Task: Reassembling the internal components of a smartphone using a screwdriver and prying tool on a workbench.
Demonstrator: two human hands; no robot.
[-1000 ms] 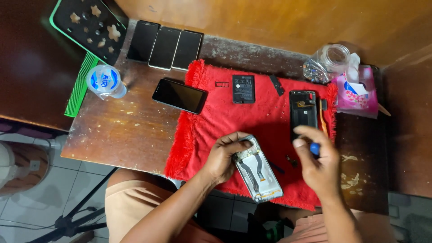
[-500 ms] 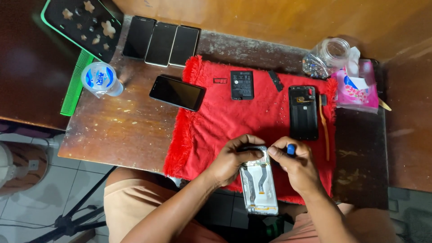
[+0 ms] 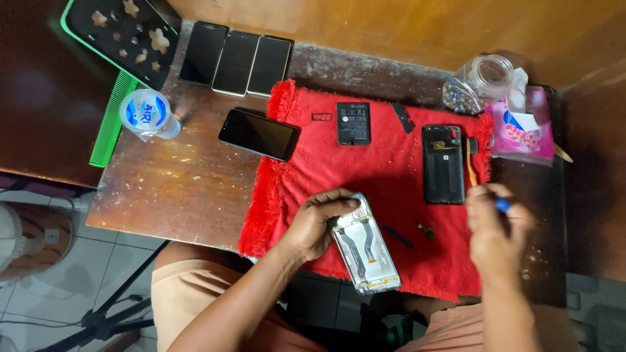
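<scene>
- The left hand [image 3: 319, 225], just below the centre of the frame, presses its fingers [image 3: 339, 203] around the top edge of an opened phone frame [image 3: 365, 244], pinning it flat on the red towel [image 3: 385, 169], probably so it cannot slide while its exposed inside faces up.
- The right hand [image 3: 495, 234], lower right, is lifted off the frame, fingers closed around a small blue-tipped tool [image 3: 502, 205]; the blur hides the exact grip.
- The towel covers the right half of the worktop [image 3: 169, 189], seemingly to cushion parts and stop small ones rolling: a tiny part [image 3: 427, 229] lies just right of the frame.
- Removed pieces sit apart along the towel's upper half: a black battery [image 3: 353, 122] at centre top and a black back cover [image 3: 443, 164] to the right, both out of the hands' way.
- An intact dark phone [image 3: 259, 134] lies on bare wood left of the towel; three more phones [image 3: 236, 57] line the upper left edge.
</scene>
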